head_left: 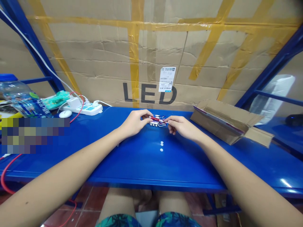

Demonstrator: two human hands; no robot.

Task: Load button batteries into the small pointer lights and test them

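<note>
Left hand pinches red pen-like piece at its 9-o'clock end, long axis roughly 9-to-3. Right hand curled at 3-o'clock tip, can't tell if gripping.

We record a glossy, metallic-looking red rod at frame centre; smooth, shiny blue tabletop below; matt cardboard box right; clear, shiny plastic bottle far left.

Blue-capped bottle at left, white power strip; taped cardboard behind.
</note>
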